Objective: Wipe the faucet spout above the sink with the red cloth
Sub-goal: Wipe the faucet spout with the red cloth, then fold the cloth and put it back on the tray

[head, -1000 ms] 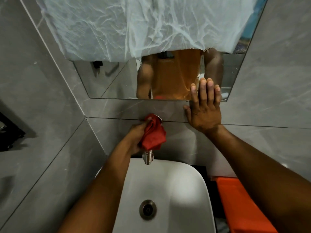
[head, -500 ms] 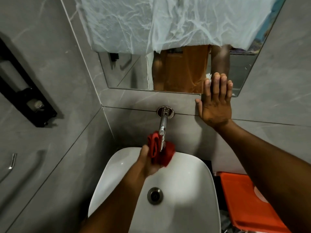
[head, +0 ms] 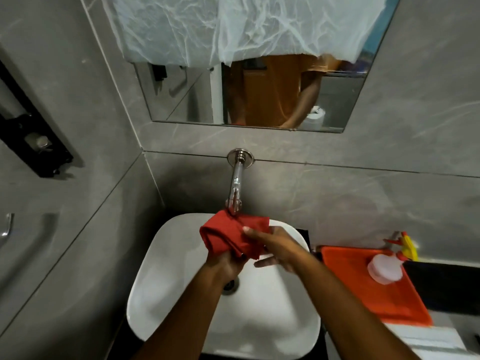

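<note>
Seen from above, looking down at a white sink (head: 181,294) set against a grey tiled wall. Held over the basin in both hands: a red cloth (head: 228,236), bunched and folded, its far edge touching the tip of the chrome spout (head: 235,187). Left hand (head: 226,263) curled shut around the near end of the cloth, gripping a thick roll of fabric. Right hand (head: 275,246) just beside it, thumb pressed down on top of the cloth, fingers half spread beneath and partly hidden, so pinching the fabric rather than clenching it.

Likely handling: soft, light, limp, no stiffness of its own, apt to sag or slip loose unless gathered. Best taken by a wad in the palm, as by the left hand, leaving a flat pad free to wrap the metal. Whether damp or dry, cannot tell.

Spout: beyond both hands, projecting from a round wall plate toward the viewer, slim, rigid, shiny, probably slick; best wrapped around rather than pressed from one side.

Beyond the spout, a mirror (head: 337,100) half draped in white plastic sheet (head: 207,29). To the right of the right hand, an orange tray (head: 363,294) carrying a small pale container (head: 384,268).
</note>
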`<state>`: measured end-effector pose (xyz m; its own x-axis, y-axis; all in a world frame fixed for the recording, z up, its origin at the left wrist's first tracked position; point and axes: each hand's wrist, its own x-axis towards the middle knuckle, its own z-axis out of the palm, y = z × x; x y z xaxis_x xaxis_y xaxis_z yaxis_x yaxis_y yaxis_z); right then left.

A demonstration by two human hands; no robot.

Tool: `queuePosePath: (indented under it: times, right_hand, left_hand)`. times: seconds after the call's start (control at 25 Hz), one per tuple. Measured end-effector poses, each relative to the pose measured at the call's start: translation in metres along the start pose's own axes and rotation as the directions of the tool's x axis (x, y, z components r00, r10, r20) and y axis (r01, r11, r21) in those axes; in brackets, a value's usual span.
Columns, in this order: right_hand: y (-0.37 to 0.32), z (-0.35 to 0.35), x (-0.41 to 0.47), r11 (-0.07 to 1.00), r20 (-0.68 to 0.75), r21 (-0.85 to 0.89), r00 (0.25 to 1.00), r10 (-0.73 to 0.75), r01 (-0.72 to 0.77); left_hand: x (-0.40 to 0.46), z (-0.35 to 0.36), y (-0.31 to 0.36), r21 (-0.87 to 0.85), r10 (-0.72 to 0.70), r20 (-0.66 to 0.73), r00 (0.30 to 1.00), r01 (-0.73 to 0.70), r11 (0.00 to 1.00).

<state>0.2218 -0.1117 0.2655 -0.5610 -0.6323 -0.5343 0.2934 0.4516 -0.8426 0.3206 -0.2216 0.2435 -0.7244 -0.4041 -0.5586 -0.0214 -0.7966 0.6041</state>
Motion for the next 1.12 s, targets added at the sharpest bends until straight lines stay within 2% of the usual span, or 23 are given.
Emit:
queuePosePath:
  times: [0.12,0.24,0.32,0.36,0.44,0.48,0.52,0.6,0.72,0.76,0.8,0.88,0.96,1.12]
  right_hand:
    - [0.017,-0.019,-0.004,0.975,-0.055,0.222,0.998,0.006,0.006]
    - [0.026,-0.049,-0.009,0.947,-0.154,0.321,0.988,0.03,0.021]
    - [0.037,-0.076,-0.013,0.929,-0.226,0.369,0.973,0.051,0.037]
    - [0.045,-0.089,-0.015,0.914,-0.265,0.404,0.962,0.066,0.049]
    - [0.062,-0.112,-0.018,0.854,-0.341,0.515,0.932,0.125,0.074]
    - [0.075,-0.126,-0.018,0.805,-0.38,0.587,0.908,0.178,0.087]
    - [0.088,-0.138,-0.018,0.75,-0.412,0.653,0.879,0.239,0.102]
    - [0.124,-0.168,-0.009,0.639,-0.449,0.757,0.819,0.358,0.136]
    - [0.185,-0.208,0.021,0.498,-0.41,0.857,0.756,0.51,0.129]
    - [0.199,-0.216,0.031,0.461,-0.377,0.881,0.753,0.539,0.112]
    - [0.218,-0.226,0.043,0.436,-0.362,0.893,0.747,0.558,0.107]
    - [0.248,-0.242,0.069,0.446,-0.363,0.891,0.731,0.579,0.089]
    - [0.269,-0.255,0.087,0.488,-0.378,0.871,0.708,0.596,0.054]
    - [0.286,-0.267,0.097,0.653,-0.435,0.751,0.669,0.602,-0.099]
  left_hand:
    - [0.001,0.003,-0.012,-0.037,-0.072,-0.006,0.997,0.072,0.997]
    - [0.013,0.017,-0.022,0.095,-0.099,-0.036,0.994,0.102,0.99]
    - [0.021,0.032,-0.025,0.137,-0.152,0.044,0.987,0.145,0.98]
    - [0.026,0.045,-0.026,0.194,-0.195,0.105,0.975,0.173,0.966]
    - [0.049,0.081,-0.031,0.449,-0.262,0.169,0.95,0.162,0.879]
    - [0.064,0.108,-0.042,0.608,-0.263,0.159,0.951,0.116,0.785]
    - [0.081,0.132,-0.055,0.771,-0.218,0.141,0.966,0.031,0.636]
    - [0.121,0.177,-0.094,0.948,-0.134,0.219,0.966,-0.179,0.262]
    - [0.191,0.216,-0.172,0.918,-0.257,0.267,0.929,-0.327,-0.225]
    - [0.207,0.219,-0.193,0.865,-0.297,0.253,0.921,-0.353,-0.357]
    - [0.227,0.221,-0.221,0.808,-0.325,0.251,0.912,-0.382,-0.449]
    - [0.258,0.219,-0.262,0.711,-0.358,0.265,0.895,-0.432,-0.555]
    - [0.278,0.21,-0.291,0.644,-0.363,0.295,0.884,-0.464,-0.608]
    - [0.28,0.193,-0.306,0.628,-0.37,0.286,0.884,-0.465,-0.624]
